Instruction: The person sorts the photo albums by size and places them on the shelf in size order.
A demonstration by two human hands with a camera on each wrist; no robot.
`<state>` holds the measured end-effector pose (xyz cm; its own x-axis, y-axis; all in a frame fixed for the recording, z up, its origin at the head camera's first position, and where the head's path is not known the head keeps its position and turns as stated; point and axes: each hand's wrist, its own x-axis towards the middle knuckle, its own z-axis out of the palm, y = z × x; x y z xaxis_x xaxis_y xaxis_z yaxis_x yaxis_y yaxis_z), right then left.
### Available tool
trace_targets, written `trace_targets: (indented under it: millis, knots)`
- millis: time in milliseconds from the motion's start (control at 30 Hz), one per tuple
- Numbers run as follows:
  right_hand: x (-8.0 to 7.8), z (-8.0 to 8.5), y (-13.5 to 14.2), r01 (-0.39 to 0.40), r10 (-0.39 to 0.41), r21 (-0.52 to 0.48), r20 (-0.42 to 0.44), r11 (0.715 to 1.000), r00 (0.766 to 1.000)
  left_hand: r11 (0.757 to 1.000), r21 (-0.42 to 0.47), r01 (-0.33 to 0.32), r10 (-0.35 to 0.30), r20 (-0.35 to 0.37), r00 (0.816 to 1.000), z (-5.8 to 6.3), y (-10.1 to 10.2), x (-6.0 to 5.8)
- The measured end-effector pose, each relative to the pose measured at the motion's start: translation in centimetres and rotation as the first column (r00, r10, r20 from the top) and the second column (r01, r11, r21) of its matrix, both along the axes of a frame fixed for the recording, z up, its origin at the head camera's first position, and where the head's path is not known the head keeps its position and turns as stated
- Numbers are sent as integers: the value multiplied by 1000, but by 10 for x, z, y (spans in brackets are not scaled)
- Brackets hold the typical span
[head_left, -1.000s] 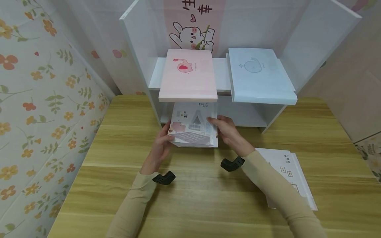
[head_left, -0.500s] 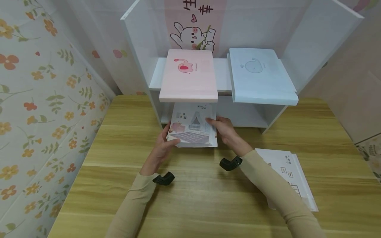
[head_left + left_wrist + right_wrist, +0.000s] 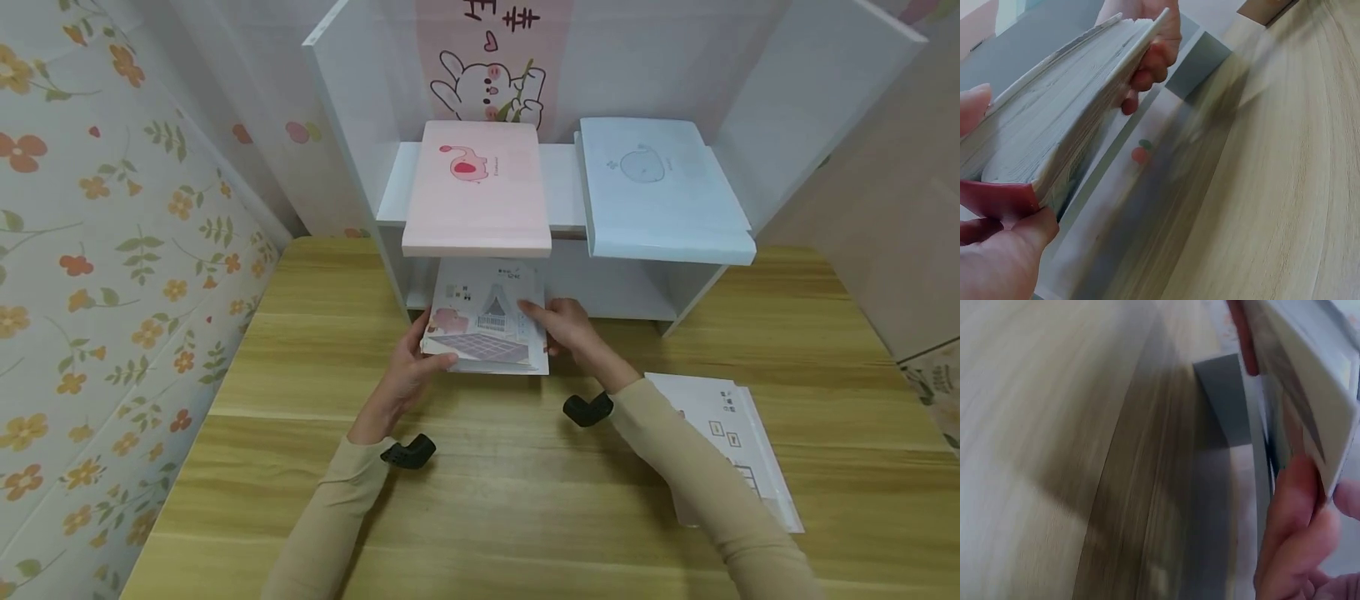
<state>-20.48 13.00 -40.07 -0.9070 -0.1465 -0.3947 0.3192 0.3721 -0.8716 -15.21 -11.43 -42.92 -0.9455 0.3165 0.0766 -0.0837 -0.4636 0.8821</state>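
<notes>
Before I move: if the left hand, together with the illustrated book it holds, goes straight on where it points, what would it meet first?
The left hand would probably meet the white shelf unit first, near its lower left front; whether it would clear the bottom board is unclear.

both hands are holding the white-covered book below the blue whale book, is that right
Not quite: the left hand and right hand hold the white-covered book below the pink elephant book, not the blue whale book, as the head view shows.
</notes>
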Motion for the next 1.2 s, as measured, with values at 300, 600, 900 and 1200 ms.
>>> trace_targets:
  millis: [300, 600, 900, 1200]
  knots:
    - [4, 1, 7, -104, 102, 99, 24, 990, 994, 974, -200, -104, 116, 47, 992, 1, 1, 1]
    - [4, -2, 13, -160, 153, 49, 121, 986, 981, 944, -287, -163, 190, 68, 979, 0, 3, 2]
    - [9, -3, 15, -91, 105, -169, 73, 981, 992, 891, -376, -252, 312, 106, 944, 1, 6, 0]
    - [12, -4, 12, -9, 5, -225, -20, 974, 1000, 840, -387, -379, 452, 114, 885, 0, 11, -9]
